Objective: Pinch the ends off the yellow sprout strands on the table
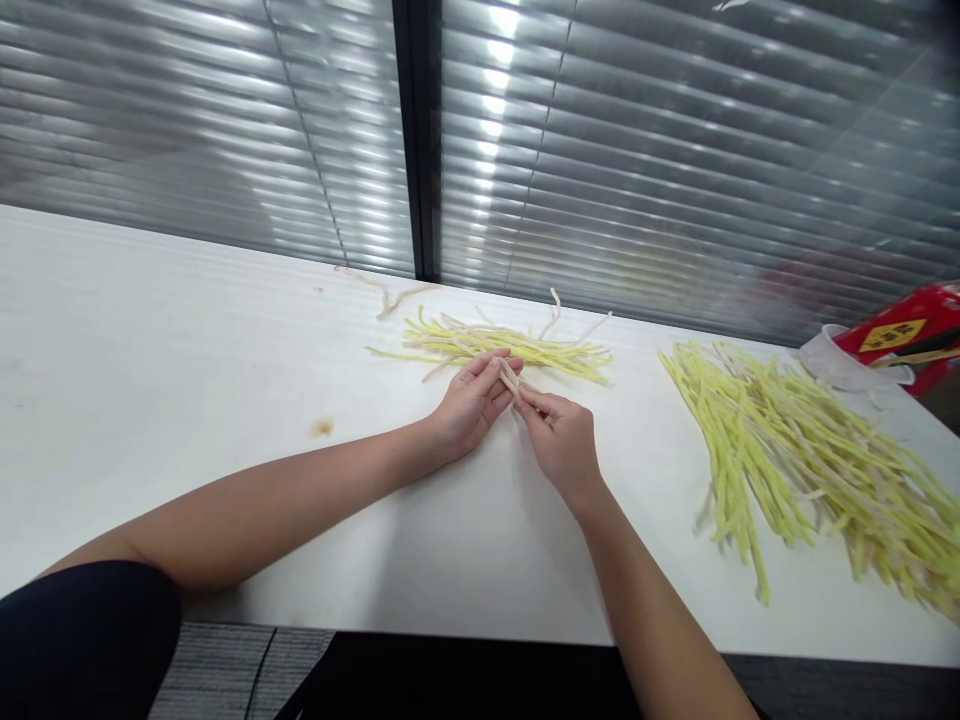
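Near the middle of the table, my left hand (pixel 474 402) is turned palm up, its thumb and fingers closed on a bent cream strand (pixel 509 378) that looks like a pipe cleaner. My right hand (pixel 561 440) pinches the lower end of the same strand between thumb and fingertips. Whether it is one strand or more is hard to make out. Just behind my hands lies a small pile of yellow and cream pipe cleaners (pixel 544 352), partly hidden by my left fingers. A bent cream piece (pixel 388 303) rests farther back on the left.
On the right of the white table (pixel 187 360) spreads a larger pile of yellow and cream pipe cleaners (pixel 787 430). Behind it stand a clear plastic container (pixel 832 362) and a red package (pixel 900 325). A glass partition with blinds (pixel 637 160) borders the back edge.
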`<state>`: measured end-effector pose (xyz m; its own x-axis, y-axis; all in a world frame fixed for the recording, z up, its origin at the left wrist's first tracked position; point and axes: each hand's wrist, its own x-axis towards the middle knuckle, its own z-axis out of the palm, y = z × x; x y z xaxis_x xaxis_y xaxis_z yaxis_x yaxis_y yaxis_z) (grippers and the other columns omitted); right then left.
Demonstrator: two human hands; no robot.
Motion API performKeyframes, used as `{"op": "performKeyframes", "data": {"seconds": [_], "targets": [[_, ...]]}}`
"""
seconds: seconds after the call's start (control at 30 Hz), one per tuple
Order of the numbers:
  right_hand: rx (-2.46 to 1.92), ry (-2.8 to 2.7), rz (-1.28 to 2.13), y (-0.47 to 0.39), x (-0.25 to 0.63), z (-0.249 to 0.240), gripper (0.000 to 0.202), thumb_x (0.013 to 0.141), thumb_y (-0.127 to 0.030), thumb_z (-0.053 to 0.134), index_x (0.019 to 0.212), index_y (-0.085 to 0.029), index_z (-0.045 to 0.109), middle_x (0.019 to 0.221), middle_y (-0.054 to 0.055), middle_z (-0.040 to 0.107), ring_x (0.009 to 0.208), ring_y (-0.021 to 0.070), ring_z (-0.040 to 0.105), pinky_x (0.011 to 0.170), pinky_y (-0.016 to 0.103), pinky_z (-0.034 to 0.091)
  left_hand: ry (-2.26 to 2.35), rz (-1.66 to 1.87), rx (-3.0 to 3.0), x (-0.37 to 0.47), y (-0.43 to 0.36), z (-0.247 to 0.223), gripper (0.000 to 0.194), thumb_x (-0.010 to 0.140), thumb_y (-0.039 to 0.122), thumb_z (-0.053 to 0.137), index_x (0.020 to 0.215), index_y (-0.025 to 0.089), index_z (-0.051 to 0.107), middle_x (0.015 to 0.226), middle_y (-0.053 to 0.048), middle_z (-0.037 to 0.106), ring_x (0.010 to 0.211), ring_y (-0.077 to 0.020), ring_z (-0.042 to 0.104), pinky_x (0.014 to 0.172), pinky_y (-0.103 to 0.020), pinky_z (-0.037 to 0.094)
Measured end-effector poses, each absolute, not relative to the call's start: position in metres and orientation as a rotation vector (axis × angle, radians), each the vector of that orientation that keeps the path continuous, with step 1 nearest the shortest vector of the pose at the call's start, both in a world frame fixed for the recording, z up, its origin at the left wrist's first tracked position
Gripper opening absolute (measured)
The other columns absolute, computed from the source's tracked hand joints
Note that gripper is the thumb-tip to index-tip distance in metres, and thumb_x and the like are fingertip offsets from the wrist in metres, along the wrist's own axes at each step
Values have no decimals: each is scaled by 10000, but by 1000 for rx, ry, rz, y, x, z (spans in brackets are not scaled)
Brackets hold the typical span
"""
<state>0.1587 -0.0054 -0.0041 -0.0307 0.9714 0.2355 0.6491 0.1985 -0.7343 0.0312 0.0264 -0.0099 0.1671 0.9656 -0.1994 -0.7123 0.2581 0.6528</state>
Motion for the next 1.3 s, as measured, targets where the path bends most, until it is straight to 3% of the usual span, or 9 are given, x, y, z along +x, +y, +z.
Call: {"op": "performKeyframes", "data": {"seconds": [0.17, 0.3, 0.57, 0.83, 0.97, 1.17, 1.3], "targets": [[-1397, -1533, 926, 1, 167, -7, 254, 764, -305, 620, 982, -230, 724, 906, 16, 732, 715, 180, 615, 664, 289, 460, 626, 1176, 465, 30, 28, -11, 144, 861, 243, 555, 948, 154, 628, 1022, -89, 658, 973, -144, 607, 891, -282, 458], [-1404, -1582, 929, 0, 167, -3, 232, 741, -302, 630, 924, -218, 745, 766, 9, 721, 606, 146, 543, 602, 273, 435, 602, 1141, 483, 28, 28, -11, 118, 841, 251, 584, 877, 145, 623, 885, -63, 680, 811, -141, 635, 813, -302, 489], [-1470, -1681, 861, -3, 169, 1, 218, 731, -327, 634, 891, -231, 748, 668, -7, 680, 552, 125, 487, 568, 258, 412, 566, 1104, 568, 26, 27, -10, 131, 804, 266, 631, 800, 137, 607, 776, -34, 664, 730, -131, 632, 754, -277, 497], [-1573, -1843, 282, -3, 177, 8, 239, 845, -326, 508, 937, -232, 707, 908, 26, 715, 710, 162, 584, 706, 295, 394, 651, 1178, 522, 27, 27, -10, 68, 732, 179, 649, 736, 113, 636, 663, -36, 628, 723, -130, 614, 843, -310, 471], [-1785, -1913, 40, 2, 184, 0, 223, 836, -289, 531, 969, -214, 693, 963, 66, 695, 869, 213, 576, 752, 326, 328, 616, 1186, 528, 27, 27, -11, 47, 701, 145, 619, 671, 116, 641, 715, -46, 631, 769, -145, 605, 854, -334, 466], [-1895, -1950, -30, 1, 183, -5, 175, 855, -248, 523, 856, -242, 698, 870, 36, 685, 837, 184, 554, 719, 320, 249, 669, 1158, 578, 30, 28, -13, 114, 707, 179, 632, 615, 110, 631, 700, -53, 616, 760, -144, 587, 837, -322, 462], [-1826, -1816, -57, 1, 183, -2, 195, 866, -267, 511, 904, -233, 700, 904, 36, 695, 847, 184, 560, 752, 316, 261, 673, 1133, 596, 31, 28, -12, 88, 698, 178, 671, 677, 112, 616, 731, -52, 613, 749, -137, 589, 808, -304, 463]]}}
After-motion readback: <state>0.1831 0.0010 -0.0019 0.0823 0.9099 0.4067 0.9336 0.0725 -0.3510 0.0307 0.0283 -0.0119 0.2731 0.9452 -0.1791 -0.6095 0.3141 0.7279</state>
